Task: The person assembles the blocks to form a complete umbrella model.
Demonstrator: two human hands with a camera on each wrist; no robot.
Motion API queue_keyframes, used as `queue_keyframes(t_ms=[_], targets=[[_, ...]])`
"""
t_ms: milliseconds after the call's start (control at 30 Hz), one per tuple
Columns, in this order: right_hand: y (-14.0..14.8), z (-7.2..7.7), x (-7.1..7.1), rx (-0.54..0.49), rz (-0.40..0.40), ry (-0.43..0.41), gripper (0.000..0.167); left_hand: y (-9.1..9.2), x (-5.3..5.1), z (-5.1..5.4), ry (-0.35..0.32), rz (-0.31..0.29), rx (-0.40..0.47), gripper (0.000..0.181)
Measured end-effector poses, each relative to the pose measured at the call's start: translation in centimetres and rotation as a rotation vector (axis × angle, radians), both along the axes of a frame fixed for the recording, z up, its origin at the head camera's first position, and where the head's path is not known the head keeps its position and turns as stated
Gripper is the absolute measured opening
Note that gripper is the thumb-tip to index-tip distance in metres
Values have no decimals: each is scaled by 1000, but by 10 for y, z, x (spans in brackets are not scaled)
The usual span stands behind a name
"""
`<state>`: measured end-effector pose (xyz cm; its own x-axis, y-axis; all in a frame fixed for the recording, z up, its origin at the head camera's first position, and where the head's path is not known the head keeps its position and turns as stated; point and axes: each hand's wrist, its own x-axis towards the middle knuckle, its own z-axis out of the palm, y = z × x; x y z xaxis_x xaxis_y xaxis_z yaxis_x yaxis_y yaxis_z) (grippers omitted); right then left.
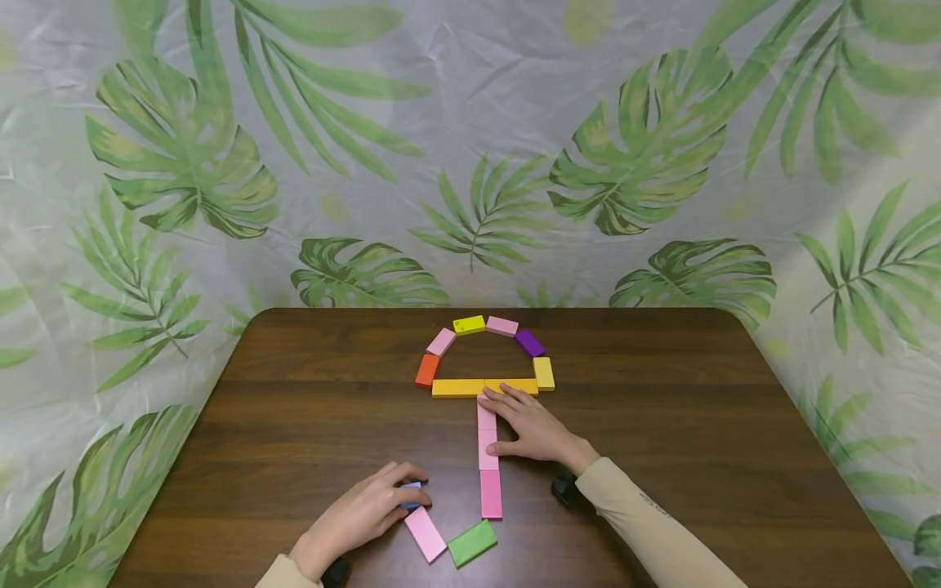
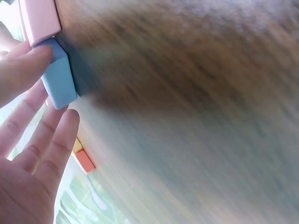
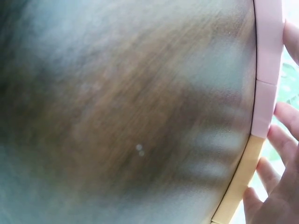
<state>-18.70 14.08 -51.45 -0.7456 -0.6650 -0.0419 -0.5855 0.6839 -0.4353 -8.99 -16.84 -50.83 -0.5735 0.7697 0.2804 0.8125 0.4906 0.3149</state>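
My left hand [image 1: 360, 508] pinches a blue block [image 2: 61, 84] between thumb and fingers, at the upper end of a slanted pink block [image 1: 425, 535]. A green block [image 1: 473, 545] lies beside that pink one, tilted the other way. My right hand [image 1: 540, 429] rests with spread fingers on the top of a vertical column: two light pink blocks [image 1: 488, 451] and a darker pink block [image 1: 490, 495] below them. Its fingertips also touch the row of two orange blocks [image 1: 457, 389] above the column. The left fingers partly hide the blue block in the head view.
Above the orange row, an arch holds a red-orange block [image 1: 426, 371], a pink block [image 1: 441, 342], a yellow block [image 1: 469, 326], another pink block [image 1: 502, 327], a purple block [image 1: 529, 343] and a pale yellow block [image 1: 543, 373]. A leaf-print cloth [image 1: 500, 98] hangs behind the brown table [image 1: 309, 441].
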Motion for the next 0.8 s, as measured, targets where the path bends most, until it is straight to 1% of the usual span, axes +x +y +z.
queue_keyframes(t_ms=[400, 600, 800], targets=[[-1, 2, 1, -5, 1, 8, 81, 2, -1, -2, 31, -25, 23, 33], [0, 0, 1, -26, 8, 26, 81, 1, 1, -3, 26, -20, 25, 33], [0, -1, 0, -2, 3, 14, 81, 0, 2, -4, 7, -6, 12, 35]])
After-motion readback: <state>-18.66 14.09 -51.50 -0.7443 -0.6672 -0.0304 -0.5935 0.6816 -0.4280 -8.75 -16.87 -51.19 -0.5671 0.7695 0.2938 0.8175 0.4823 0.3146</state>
